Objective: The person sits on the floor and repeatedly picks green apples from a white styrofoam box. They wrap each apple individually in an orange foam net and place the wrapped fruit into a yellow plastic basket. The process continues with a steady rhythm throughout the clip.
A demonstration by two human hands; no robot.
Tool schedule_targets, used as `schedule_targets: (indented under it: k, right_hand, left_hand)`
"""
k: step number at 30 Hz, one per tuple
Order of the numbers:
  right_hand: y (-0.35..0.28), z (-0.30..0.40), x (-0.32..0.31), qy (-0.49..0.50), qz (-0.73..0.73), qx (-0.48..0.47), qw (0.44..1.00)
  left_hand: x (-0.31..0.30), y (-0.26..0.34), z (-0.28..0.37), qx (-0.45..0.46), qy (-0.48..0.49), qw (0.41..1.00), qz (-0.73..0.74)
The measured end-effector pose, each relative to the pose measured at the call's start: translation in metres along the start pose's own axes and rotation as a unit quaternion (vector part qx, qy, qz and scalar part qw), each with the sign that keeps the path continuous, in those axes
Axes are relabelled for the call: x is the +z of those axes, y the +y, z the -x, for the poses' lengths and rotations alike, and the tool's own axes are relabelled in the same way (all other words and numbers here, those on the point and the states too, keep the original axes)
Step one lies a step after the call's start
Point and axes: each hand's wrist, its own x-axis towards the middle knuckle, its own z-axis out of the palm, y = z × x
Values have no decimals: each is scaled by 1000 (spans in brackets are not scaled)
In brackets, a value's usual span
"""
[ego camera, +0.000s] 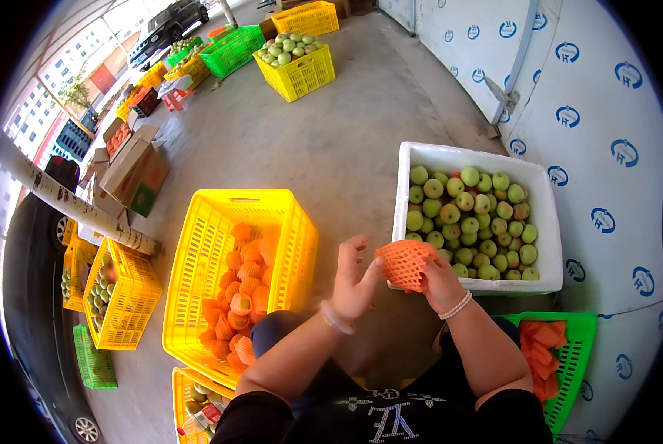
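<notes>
An orange foam fruit net [406, 265] is gripped at its right end by my right hand [444, 284]. It looks rounded, but I cannot tell whether fruit is inside. My left hand [353, 277] is at the net's left side, fingers spread and thumb tip at the net's edge. Just beyond my right hand, a white foam box [475, 151] holds many green apples [469, 225], some blushed red. Left of my left hand stands a yellow plastic crate [301, 244] with fruit in orange foam nets [248, 286].
A green crate [573, 361] of orange foam nets [542, 355] is by my right elbow. Another yellow crate [181, 399] sits low left. A pole [87, 208], cardboard boxes [137, 166] and fruit crates line the left. A yellow apple crate [303, 75] stands ahead; a printed wall panel [603, 166] bounds the right.
</notes>
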Motion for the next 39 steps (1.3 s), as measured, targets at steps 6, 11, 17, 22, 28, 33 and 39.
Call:
schedule_targets:
  k: [6, 11, 17, 22, 28, 33, 39]
  right_hand:
    - [29, -18, -10, -39, -101, 78, 991]
    - [2, -7, -3, -102, -61, 119, 986]
    - [13, 3, -3, -83, 175, -65, 979]
    - [35, -8, 0, 1, 191, -73, 979]
    - [41, -18, 2, 48, 35, -44, 997]
    - [13, -14, 28, 2, -160, -23, 987]
    - [29, -16, 21, -38, 163, -256, 952]
  left_hand:
    - [0, 23, -9, 117, -202, 954, -188]
    - [-11, 26, -12, 31, -216, 945, -243]
    - [2, 21, 4, -81, -180, 969, -148]
    - [11, 9, 15, 13, -140, 966, -219]
    - [6, 22, 2, 51, -154, 962, -219]
    - [11, -7, 3, -83, -75, 985, 134]
    - [18, -15, 7, -363, -131, 830, 403]
